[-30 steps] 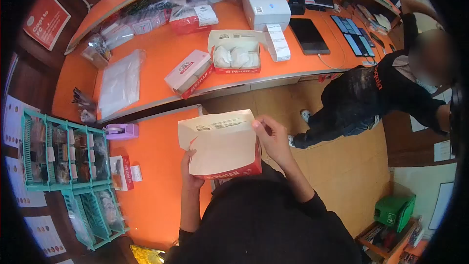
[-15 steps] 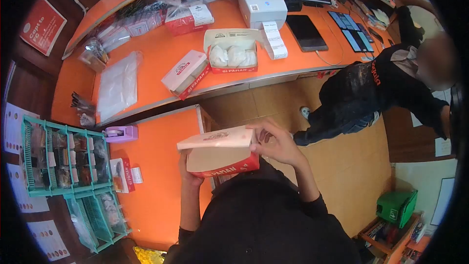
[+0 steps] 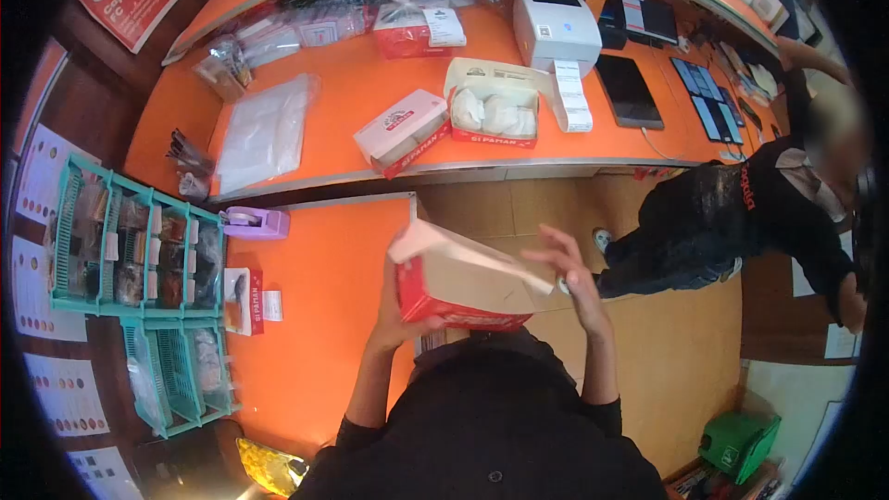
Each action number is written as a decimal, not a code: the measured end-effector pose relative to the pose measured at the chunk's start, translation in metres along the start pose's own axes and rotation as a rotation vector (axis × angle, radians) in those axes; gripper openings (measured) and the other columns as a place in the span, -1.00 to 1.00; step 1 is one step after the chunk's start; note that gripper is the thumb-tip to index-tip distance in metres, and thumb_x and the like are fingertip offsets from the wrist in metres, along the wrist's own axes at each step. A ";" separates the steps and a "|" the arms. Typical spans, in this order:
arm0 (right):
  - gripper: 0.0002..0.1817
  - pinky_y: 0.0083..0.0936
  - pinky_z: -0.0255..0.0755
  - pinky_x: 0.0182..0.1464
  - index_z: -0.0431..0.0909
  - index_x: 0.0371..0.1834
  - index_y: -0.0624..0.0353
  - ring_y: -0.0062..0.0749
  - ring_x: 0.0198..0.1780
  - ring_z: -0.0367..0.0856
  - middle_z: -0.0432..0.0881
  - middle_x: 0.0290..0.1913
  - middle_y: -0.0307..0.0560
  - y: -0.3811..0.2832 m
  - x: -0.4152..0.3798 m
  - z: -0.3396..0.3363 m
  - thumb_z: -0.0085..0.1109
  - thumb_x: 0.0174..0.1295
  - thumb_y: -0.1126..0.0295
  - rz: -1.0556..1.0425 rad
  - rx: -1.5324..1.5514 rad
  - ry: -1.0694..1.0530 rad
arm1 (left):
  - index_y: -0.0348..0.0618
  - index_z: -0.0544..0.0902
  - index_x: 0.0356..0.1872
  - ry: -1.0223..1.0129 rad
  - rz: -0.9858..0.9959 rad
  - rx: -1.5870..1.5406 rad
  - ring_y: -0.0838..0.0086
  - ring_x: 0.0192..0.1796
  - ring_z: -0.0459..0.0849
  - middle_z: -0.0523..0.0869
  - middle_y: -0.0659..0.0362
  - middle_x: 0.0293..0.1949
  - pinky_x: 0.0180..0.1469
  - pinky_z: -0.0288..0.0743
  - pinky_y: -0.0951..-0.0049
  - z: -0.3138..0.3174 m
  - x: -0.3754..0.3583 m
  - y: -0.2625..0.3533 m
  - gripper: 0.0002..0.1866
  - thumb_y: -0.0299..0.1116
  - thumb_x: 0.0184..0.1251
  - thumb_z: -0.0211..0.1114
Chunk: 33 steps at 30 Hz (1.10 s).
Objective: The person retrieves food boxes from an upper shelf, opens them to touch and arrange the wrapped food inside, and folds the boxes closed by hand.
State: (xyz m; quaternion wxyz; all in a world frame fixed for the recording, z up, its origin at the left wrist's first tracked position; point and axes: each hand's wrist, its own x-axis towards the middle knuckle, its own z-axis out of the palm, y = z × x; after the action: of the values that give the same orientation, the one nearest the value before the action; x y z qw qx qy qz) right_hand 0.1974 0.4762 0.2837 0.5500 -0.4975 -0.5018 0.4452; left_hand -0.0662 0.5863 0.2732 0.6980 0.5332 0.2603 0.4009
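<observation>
A red and cream cardboard box is held in front of my body, tilted, its pale lid flap partly raised. My left hand wraps round the box's left end. Beside the right end, my right hand has its fingers spread, with a small gap seen between it and the flap. On the orange counter beyond, an open box holds several white wrapped items, and a closed box leans close against it.
A label printer, a tablet and plastic bags lie on the counter. Green racks and a purple tape dispenser are at the left. A person in dark clothes stands at the right.
The box has moved right in view and tilted, its right end now lower. My right hand has come off the lid and opened. The view has shifted, so the counter things appear further right.
</observation>
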 end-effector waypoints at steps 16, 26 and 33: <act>-0.47 -0.30 0.44 0.22 0.76 -0.19 0.07 -0.09 0.26 0.48 0.45 0.20 0.03 -0.044 0.037 0.035 -0.04 -0.13 0.82 -0.312 -0.333 -0.148 | -0.05 0.21 0.42 -0.155 0.203 0.747 0.04 0.26 0.32 0.32 -0.03 0.15 0.32 0.29 0.06 0.029 0.001 0.024 0.18 -0.20 -0.41 0.67; -0.47 -0.31 0.42 0.22 0.75 -0.23 0.10 -0.08 0.21 0.51 0.46 0.16 0.03 -0.033 0.038 0.030 -0.08 -0.18 0.83 -0.294 -0.280 -0.113 | -0.04 0.24 0.40 -0.231 0.159 0.706 0.08 0.22 0.37 0.30 -0.03 0.15 0.28 0.35 0.11 0.023 0.006 0.030 0.16 -0.26 -0.41 0.68; -0.56 -0.29 0.38 0.24 0.72 -0.10 0.06 -0.05 0.26 0.45 0.46 0.15 0.07 -0.044 0.032 0.050 0.03 0.02 0.74 -0.300 -0.349 -0.105 | -0.07 0.20 0.43 -0.128 0.155 0.749 0.12 0.24 0.38 0.29 -0.01 0.15 0.28 0.38 0.12 0.039 0.006 0.023 0.18 -0.25 -0.38 0.69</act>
State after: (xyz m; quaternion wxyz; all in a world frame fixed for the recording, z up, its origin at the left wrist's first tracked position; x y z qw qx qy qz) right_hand 0.1506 0.5083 0.3307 0.4889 -0.4811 -0.6673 0.2904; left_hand -0.0389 0.5726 0.3073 0.4375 0.7932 0.3035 0.2955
